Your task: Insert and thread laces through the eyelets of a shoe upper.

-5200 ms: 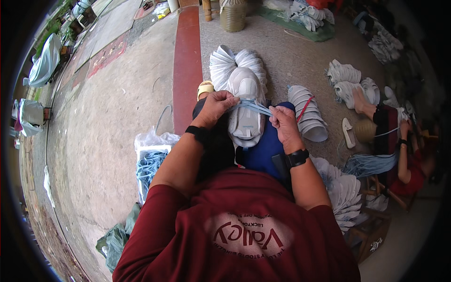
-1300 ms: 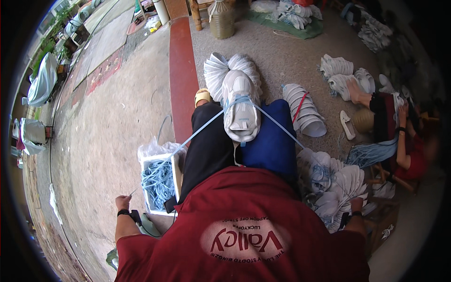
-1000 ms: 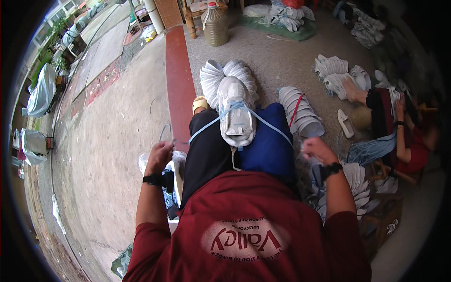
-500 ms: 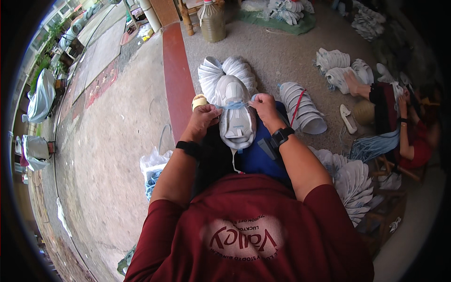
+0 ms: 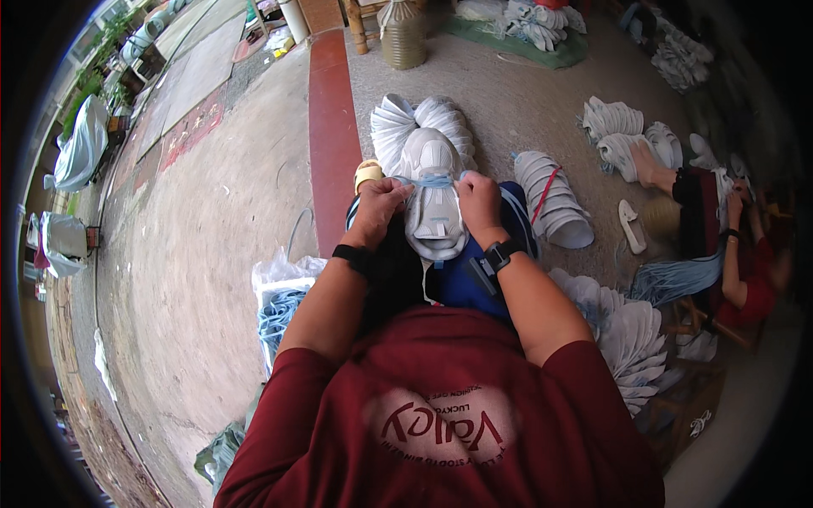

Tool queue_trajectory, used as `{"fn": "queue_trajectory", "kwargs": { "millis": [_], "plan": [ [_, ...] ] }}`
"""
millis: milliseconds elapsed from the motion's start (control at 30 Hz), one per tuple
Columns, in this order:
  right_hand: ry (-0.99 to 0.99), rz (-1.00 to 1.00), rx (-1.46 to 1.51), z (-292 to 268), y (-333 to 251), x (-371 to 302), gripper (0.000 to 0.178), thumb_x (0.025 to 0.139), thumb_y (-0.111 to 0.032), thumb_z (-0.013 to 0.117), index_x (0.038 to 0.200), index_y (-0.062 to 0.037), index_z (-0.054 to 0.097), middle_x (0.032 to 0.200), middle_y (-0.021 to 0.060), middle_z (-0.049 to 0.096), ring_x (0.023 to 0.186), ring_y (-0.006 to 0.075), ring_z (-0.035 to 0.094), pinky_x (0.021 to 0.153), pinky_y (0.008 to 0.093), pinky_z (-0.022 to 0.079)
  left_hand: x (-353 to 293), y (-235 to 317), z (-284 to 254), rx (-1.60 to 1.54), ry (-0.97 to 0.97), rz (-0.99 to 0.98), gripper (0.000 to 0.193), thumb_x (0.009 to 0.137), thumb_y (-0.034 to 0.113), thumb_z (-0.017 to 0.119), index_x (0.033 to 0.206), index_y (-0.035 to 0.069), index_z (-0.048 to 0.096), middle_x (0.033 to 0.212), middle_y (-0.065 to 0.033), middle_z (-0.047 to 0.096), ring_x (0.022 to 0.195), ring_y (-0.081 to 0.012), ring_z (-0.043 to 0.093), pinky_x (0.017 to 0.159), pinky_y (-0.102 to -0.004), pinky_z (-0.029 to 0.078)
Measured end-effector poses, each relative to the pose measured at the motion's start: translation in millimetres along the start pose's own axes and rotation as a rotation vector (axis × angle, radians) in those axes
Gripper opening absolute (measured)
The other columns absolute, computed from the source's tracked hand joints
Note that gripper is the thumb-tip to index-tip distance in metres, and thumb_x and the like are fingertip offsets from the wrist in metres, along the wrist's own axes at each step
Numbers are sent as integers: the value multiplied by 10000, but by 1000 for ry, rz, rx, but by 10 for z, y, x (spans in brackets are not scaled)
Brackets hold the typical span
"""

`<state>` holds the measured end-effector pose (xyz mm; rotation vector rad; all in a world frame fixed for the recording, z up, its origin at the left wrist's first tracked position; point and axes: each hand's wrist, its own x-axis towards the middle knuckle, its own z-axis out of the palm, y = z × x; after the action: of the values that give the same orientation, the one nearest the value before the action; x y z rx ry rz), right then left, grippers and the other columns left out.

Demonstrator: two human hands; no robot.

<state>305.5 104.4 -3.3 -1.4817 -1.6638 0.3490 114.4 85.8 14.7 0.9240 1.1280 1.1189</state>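
Note:
A pale grey and white shoe upper (image 5: pixel 437 222) lies across my lap, its toe part pointing away from me. Light blue shoelace (image 5: pixel 434 181) runs crosswise over its middle. At the left side of the upper, my left hand (image 5: pixel 378 207) pinches one end of the lace between thumb and fingers. My right hand (image 5: pixel 480 205) is closed around the lace at the opposite side, fingers curled in. Just beyond the upper, a fanned stack of white shoe pieces (image 5: pixel 394 127) spreads on the floor.
To my left stands a white crate (image 5: pixel 264 309) with blue laces. A nested row of white uppers (image 5: pixel 550 199) lies to the right, with more stacked pieces (image 5: pixel 631 339) nearer me. Another person (image 5: pixel 745 271) sits at far right. A large plastic jug (image 5: pixel 402 38) stands ahead.
My view has shifted a little, so the scene sits farther right and higher. My right hand's fingers have curled in more. Both hands stay at the lace.

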Motion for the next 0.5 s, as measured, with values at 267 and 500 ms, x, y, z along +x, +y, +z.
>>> {"fn": "queue_trajectory", "kwargs": {
  "millis": [267, 500],
  "plan": [
    [-263, -175, -290, -288, -334, -112, 201, 780, -180, 565, 804, 16, 526, 759, 215, 584, 786, 392, 564, 696, 442, 460, 44, -73, 40, -31, 53, 9, 159, 808, 133, 647, 675, 112, 561, 624, 61, 504, 549, -32, 412, 517, -191, 325],
    [-139, -163, -242, -111, -147, -152, 83, 707, -52, 525, 730, 28, 528, 736, 202, 563, 735, 371, 548, 677, 443, 452, 125, -153, 136, 73, 165, 94, 149, 791, 138, 649, 695, 52, 575, 616, 37, 510, 538, -43, 416, 487, -202, 346]
  ]
}}
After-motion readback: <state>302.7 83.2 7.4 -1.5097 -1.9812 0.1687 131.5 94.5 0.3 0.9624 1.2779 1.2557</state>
